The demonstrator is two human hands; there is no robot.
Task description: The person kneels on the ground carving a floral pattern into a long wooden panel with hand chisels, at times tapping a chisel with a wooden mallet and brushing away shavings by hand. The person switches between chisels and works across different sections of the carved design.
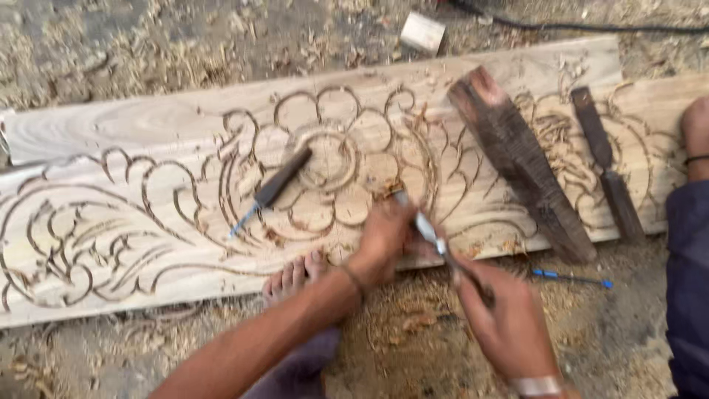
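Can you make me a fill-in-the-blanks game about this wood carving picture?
1. Both hands, the left hand and the right hand, hold one ____.
2. The pattern cut in the middle of the plank looks like a ____.
3. A bare ____ pokes out under the plank's near edge.
4. The pen on the sawdust is ____ in colour.

Missing words: chisel, flower, foot, blue

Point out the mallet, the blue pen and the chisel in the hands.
mallet [521,159], head view, mid body.
blue pen [572,278], head view, mid shaft.
chisel [427,227], head view, metal blade between both hands.
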